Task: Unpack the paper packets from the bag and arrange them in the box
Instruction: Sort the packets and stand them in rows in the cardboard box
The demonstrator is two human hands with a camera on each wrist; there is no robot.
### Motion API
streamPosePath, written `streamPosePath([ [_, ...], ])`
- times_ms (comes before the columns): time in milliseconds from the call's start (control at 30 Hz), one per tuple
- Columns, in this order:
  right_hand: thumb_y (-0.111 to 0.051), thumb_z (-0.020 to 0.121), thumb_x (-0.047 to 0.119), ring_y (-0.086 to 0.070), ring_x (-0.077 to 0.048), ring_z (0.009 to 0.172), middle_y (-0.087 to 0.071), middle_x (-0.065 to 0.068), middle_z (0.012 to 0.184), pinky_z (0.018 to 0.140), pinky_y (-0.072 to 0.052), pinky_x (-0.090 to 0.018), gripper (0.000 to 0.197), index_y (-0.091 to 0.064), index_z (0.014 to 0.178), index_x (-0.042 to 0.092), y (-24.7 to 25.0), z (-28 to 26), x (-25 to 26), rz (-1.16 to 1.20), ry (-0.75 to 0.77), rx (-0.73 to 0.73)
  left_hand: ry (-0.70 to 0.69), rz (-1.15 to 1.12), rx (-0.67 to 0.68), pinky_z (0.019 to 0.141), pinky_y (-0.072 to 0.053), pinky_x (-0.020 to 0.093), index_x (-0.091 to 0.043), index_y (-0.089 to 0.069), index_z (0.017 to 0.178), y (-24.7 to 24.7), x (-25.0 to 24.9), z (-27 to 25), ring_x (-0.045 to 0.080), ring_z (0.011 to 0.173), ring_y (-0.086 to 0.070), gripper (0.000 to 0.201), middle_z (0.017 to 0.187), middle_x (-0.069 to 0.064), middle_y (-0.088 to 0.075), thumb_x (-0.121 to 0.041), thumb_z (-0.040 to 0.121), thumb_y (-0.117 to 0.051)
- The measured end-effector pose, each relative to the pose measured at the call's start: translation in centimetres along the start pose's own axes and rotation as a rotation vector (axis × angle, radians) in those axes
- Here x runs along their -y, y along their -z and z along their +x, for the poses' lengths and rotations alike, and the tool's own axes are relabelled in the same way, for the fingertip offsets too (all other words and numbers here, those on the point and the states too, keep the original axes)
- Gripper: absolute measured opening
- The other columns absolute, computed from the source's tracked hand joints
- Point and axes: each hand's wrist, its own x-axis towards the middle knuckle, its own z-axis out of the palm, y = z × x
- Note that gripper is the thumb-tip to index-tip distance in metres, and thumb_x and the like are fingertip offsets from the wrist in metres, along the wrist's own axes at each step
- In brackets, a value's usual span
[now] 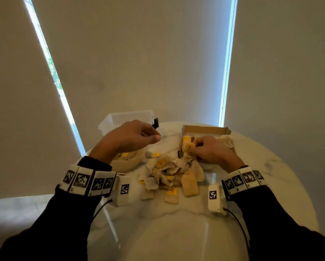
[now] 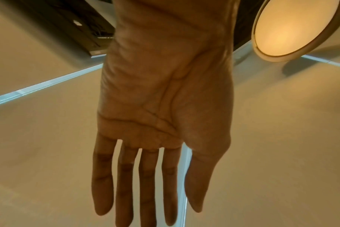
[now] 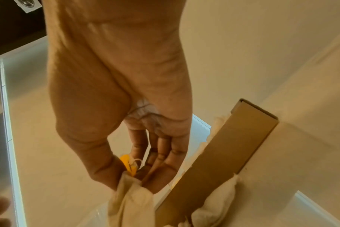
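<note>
A round white marble-look table (image 1: 270, 166) is set before beige roller blinds (image 1: 139, 63), which cover the windows. Daylight is let in through narrow gaps (image 1: 226, 72) between the blinds. A round ceiling lamp (image 2: 287, 29), lit warm yellow, is seen overhead.

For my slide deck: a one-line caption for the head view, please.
Right hand places a tagged packet in the cardboard box; left hand hovers empty.

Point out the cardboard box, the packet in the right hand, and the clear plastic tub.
cardboard box (image 1: 206, 129): head view, on its far wall.
packet (image 1: 188, 147): head view, on its yellow-tagged end, pinched by the right hand (image 1: 212, 150).
clear plastic tub (image 1: 127, 117): head view, on its far wall.
</note>
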Motion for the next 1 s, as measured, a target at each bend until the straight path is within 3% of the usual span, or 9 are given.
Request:
streamPosePath([
  [100,-0.075,0.094,0.026,-0.074,-0.024,0.098,-0.078,-0.005,0.096,0.095,-0.061,-0.045,0.009,-0.077,0.099,0.019,0.4,-0.2,-0.2,0.014,0.022,0.000,0.000,0.062,0.048,0.085,-0.052,0.027,-0.034,-0.075,0.119,0.2,-0.8,-0.6,0.000,0.102,-0.068,0.027,0.111,-0.017,-0.074,-0.049,0.098,-0.071],
  [167,-0.074,0.097,0.026,-0.072,-0.017,0.095,-0.077,-0.001,0.099,0.087,-0.060,-0.035,0.010,-0.077,0.105,0.020,0.4,-0.4,-0.2,-0.026,0.037,0.063,0.033,0.122,0.205,0.076,-0.054,0.025,-0.032,-0.075,0.114,-1.3,-1.0,-0.8,0.000,0.089,-0.070,0.023,0.104,-0.015,-0.075,-0.048,0.098,-0.072],
  [233,-0.074,0.098,0.025,-0.066,-0.007,0.091,-0.074,0.005,0.102,0.074,-0.051,-0.022,0.012,-0.078,0.109,0.022,0.2,-0.6,0.0,-0.091,0.061,0.132,0.045,0.158,0.315,0.074,-0.056,0.026,-0.032,-0.075,0.112,-3.7,-1.3,-0.7,0.003,0.086,-0.072,0.022,0.100,-0.013,-0.076,-0.047,0.096,-0.074],
  [333,-0.075,0.097,0.027,-0.060,0.000,0.093,-0.068,0.015,0.105,0.069,-0.039,-0.016,0.020,-0.078,0.117,0.027,0.1,-0.9,0.2,-0.173,0.078,0.166,0.003,0.307,0.347,0.077,-0.053,0.031,-0.039,-0.073,0.118,-7.4,-2.3,0.0,0.006,0.094,-0.066,0.033,0.105,-0.016,-0.071,-0.053,0.089,-0.079],
  [467,-0.080,0.094,0.033,-0.065,-0.006,0.110,-0.070,0.014,0.116,0.088,-0.049,-0.021,0.025,-0.074,0.119,0.033,0.3,-1.0,0.2,-0.143,0.152,0.161,-0.042,0.521,0.365,0.074,-0.053,0.033,-0.041,-0.069,0.123,-10.5,-3.0,1.4,0.015,0.094,-0.065,0.048,0.107,-0.011,-0.071,-0.058,0.081,-0.083],
  [567,-0.086,0.089,0.034,-0.064,-0.011,0.116,-0.069,0.010,0.124,0.100,-0.051,-0.031,0.039,-0.070,0.124,0.032,0.3,-1.4,0.2,-0.115,0.138,0.237,-0.045,0.554,0.273,0.064,-0.045,0.028,-0.039,-0.073,0.117,-10.5,-2.6,1.9,0.015,0.088,-0.065,0.036,0.103,-0.008,-0.071,-0.055,0.085,-0.080],
  [700,-0.083,0.089,0.017,-0.060,-0.017,0.122,-0.065,0.004,0.133,0.097,-0.048,-0.030,0.051,-0.065,0.136,0.025,0.6,-1.9,0.1,-0.257,0.103,0.308,0.008,0.249,0.188,0.062,-0.043,0.025,-0.035,-0.077,0.110,-7.7,-1.0,1.9,0.006,0.079,-0.063,0.028,0.100,-0.009,-0.071,-0.055,0.091,-0.077],
  [833,-0.080,0.089,0.007,-0.063,-0.017,0.125,-0.065,0.004,0.132,0.096,-0.054,-0.029,0.050,-0.064,0.133,0.025,0.9,-2.1,0.0,-0.083,0.140,0.231,0.105,-0.277,0.100,0.070,-0.048,0.027,-0.035,-0.082,0.101,-5.9,1.2,2.1,0.007,0.082,-0.065,0.023,0.101,-0.008,-0.078,-0.052,0.084,-0.084],
  [1000,-0.083,0.091,0.022,-0.066,-0.006,0.118,-0.071,0.011,0.128,0.092,-0.060,-0.028,0.044,-0.068,0.132,0.029,0.5,-2.4,1.4,0.254,0.246,0.131,0.127,-0.639,0.093,0.081,-0.050,0.034,-0.022,-0.083,0.107,-6.3,2.0,2.0,0.014,0.093,-0.067,0.014,0.101,0.002,-0.078,-0.030,0.098,-0.075],
])
